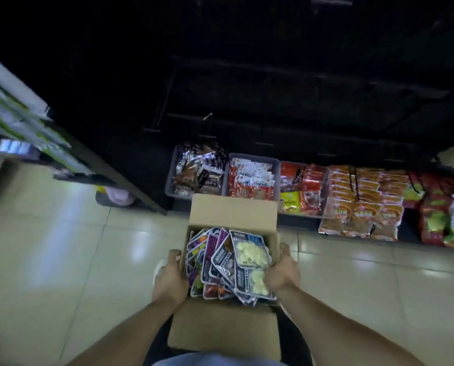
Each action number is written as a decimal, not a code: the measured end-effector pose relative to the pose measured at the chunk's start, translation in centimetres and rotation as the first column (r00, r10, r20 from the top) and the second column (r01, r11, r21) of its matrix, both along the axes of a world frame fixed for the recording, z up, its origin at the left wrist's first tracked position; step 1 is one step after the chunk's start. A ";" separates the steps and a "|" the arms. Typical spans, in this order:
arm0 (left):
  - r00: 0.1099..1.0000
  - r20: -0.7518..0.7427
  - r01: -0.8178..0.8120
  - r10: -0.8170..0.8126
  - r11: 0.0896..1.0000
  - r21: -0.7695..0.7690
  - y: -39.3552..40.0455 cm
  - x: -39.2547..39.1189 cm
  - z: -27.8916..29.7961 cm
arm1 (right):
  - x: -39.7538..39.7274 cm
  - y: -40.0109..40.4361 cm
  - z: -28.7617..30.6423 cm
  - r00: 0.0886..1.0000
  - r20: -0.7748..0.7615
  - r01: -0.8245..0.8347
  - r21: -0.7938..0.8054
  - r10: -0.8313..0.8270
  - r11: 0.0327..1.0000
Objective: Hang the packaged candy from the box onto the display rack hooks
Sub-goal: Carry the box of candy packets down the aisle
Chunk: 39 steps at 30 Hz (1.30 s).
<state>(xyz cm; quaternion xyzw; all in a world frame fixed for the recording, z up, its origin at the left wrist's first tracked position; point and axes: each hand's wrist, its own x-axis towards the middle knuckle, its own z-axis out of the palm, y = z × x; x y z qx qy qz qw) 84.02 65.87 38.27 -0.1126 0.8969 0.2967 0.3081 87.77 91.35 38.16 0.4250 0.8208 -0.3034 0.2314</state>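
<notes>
Box (233, 210) sat at lower centre of the frame, both flaps open, one folded away toward the shelving and one toward the person. It was carried low in front of the body. Left hand (171, 278) gripped the left wall, fingers curled over the rim. Right hand (282, 273) clasped the right wall the same way, its palm partly over the nearest pack. Likely reason for the grip: a hand on each side keeps the open top level so nothing slides out.

Candy packs (228, 268) were all in the box, none hung. They lay stacked on edge and leaning, overlapping like cards. The topmost ones showed pale pieces through clear windows. Print on the labels was too small to read.

Rack (286, 96) filled the upper half of the frame and was almost black. Faint horizontal bars showed, but individual hooks could not be made out, nor whether any were free.

Below it, at mid-frame, bins (274, 165) of red and brown snack bags stood in a row on the lowest level. Bags at far right were cut off by the frame edge. Another shelf at upper left was blurred. The box's underside and the person's feet were hidden.

Judgement: task at its start; box still to be set down.
</notes>
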 end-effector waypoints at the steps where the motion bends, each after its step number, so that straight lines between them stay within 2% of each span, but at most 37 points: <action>1: 0.999 0.012 -0.034 0.034 0.999 -0.013 0.3 1.1 -0.4 | 0.4 0.2 -0.2 1.000 0.002 -0.022 -0.012 0.022 1.000; 5: 0.995 0.009 -0.104 0.104 0.994 -0.023 0.2 3.1 -3.1 | -0.4 0.7 -3.0 0.989 0.004 -0.148 0.003 0.148 0.989; 13: 0.986 -0.010 -0.166 0.166 0.986 -0.007 -4.6 0.8 -15.4 | -3.8 -4.5 -15.2 0.986 -0.011 -0.165 -0.005 0.164 0.986; 19: 0.990 -0.020 -0.140 0.140 0.990 -0.005 -7.0 -2.5 -24.9 | -5.4 -7.5 -25.3 0.997 -0.020 -0.080 0.027 0.080 0.996; 24: 0.998 -0.043 -0.052 0.052 0.999 -0.009 -5.4 -4.1 -31.0 | -5.4 -5.8 -31.1 0.998 -0.031 -0.048 0.057 0.050 0.997; 35: 1.000 -0.017 0.012 -0.011 0.999 0.034 4.5 -3.4 -37.9 | -3.3 4.1 -37.3 0.998 -0.009 0.056 0.080 -0.056 0.995; 39: 0.998 -0.066 0.023 -0.023 1.000 -0.011 6.6 -3.9 -38.3 | -2.7 5.6 -39.1 0.993 -0.082 0.094 0.085 -0.087 0.992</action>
